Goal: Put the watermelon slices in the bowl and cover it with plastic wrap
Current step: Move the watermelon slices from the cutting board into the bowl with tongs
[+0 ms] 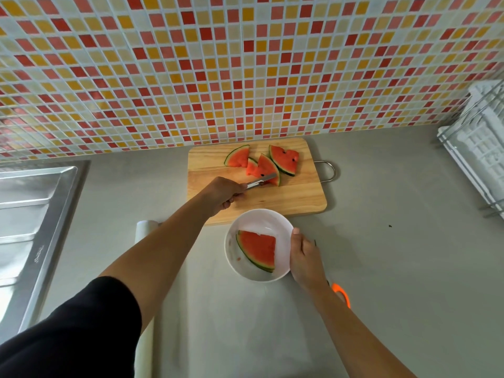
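A white bowl (281,227) stands on the counter in front of a wooden cutting board (294,200). One watermelon slice (259,249) lies inside the bowl. Several more slices (285,158) lie on the board's far half. My left hand (222,193) grips metal tongs (260,183) whose tips close on the nearest slice (266,166) on the board. My right hand (304,256) holds the bowl's right rim, thumb on the edge. A roll of plastic wrap (144,296) lies left of the bowl, with a sheet pulled out across the counter under the bowl.
A steel sink and drainboard (30,227) fill the left side. A white dish rack (480,148) stands at the far right. Orange-handled scissors (342,294) lie partly under my right wrist. The tiled wall rises right behind the board.
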{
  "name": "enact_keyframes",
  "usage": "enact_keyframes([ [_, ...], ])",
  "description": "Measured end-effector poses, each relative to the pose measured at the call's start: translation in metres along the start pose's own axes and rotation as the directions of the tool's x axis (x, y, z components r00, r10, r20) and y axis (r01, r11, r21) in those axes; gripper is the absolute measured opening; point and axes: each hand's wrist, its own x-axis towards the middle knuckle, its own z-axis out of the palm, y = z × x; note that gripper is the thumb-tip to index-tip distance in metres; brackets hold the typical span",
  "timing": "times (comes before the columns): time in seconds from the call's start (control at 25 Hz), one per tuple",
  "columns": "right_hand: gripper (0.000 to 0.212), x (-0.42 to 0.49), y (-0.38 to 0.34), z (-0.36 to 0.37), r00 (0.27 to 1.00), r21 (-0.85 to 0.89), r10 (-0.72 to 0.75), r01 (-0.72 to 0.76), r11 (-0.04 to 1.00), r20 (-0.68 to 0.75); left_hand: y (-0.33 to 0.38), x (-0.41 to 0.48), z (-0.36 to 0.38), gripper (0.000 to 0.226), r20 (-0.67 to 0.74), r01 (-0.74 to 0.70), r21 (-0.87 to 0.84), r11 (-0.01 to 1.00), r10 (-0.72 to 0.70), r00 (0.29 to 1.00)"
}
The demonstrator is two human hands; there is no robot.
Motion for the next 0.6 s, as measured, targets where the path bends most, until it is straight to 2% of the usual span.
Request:
enact_keyframes([
  [0.12, 0.044, 0.0, 0.0, 0.0, 1.0, 0.0, 0.001, -0.001, 1.0, 0.002, -0.001, 0.0, -0.003, 0.018, -0.021, -0.002, -0.016, 1.0, 0.001, 1.0],
  [0.32, 0.045, -0.001, 0.001, 0.001, 1.0, -0.008, 0.028, -0.028, 1.0, 0.014, 0.001, -0.016, -0.016, 0.017, -0.024, -0.081, -0.044, 0.996, 0.08, 0.997],
  [0.6, 0.046, -0.004, -0.003, -0.002, 1.0, 0.04, 0.023, -0.024, 0.999, 0.014, -0.025, -0.093, -0.055, 0.012, 0.102, -0.189, 0.041, 0.981, 0.184, 0.978],
])
